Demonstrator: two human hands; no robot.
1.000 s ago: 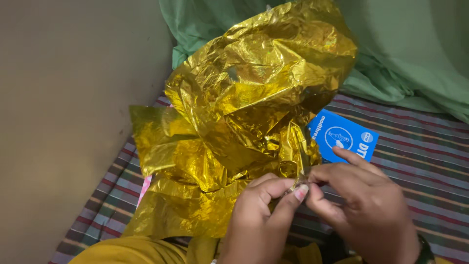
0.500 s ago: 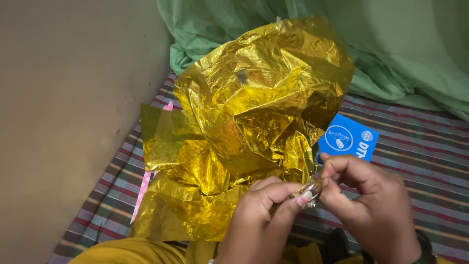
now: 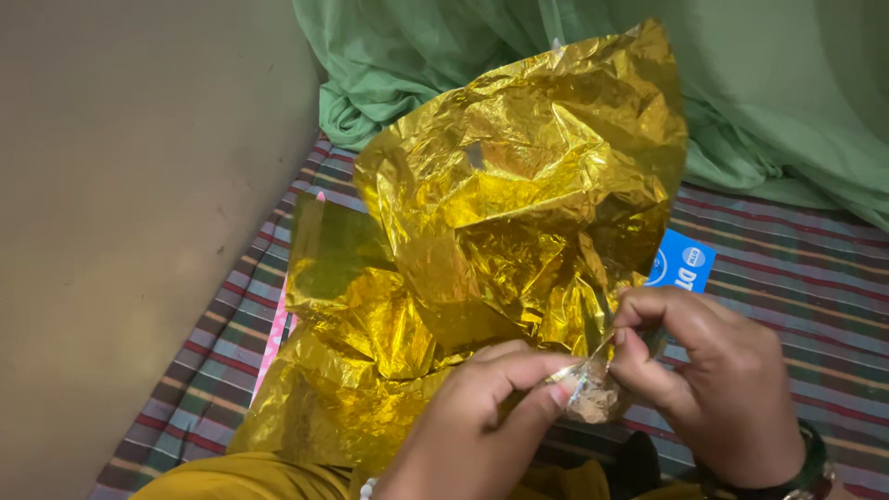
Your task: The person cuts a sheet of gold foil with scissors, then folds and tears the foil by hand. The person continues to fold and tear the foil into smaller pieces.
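Observation:
A large crumpled sheet of gold foil (image 3: 500, 204) rises in front of me and spreads down over the striped cloth. My left hand (image 3: 482, 417) pinches the foil's lower edge between thumb and forefinger. My right hand (image 3: 713, 389) grips the same bunched bit of foil (image 3: 593, 389) from the right, fingertips nearly touching the left hand's. That pinched end looks silvery and twisted. A dark band sits on my right wrist.
A blue card (image 3: 683, 264) lies on the striped cloth (image 3: 787, 296), half hidden behind the foil. Green fabric (image 3: 769, 102) is heaped at the back. A plain wall (image 3: 139, 204) stands on the left. A pink strip (image 3: 278, 333) peeks from under the foil.
The foil has shifted right and up, covering more of the blue card. Both hands have moved slightly right, and the pinched end between them has bunched into a larger twist.

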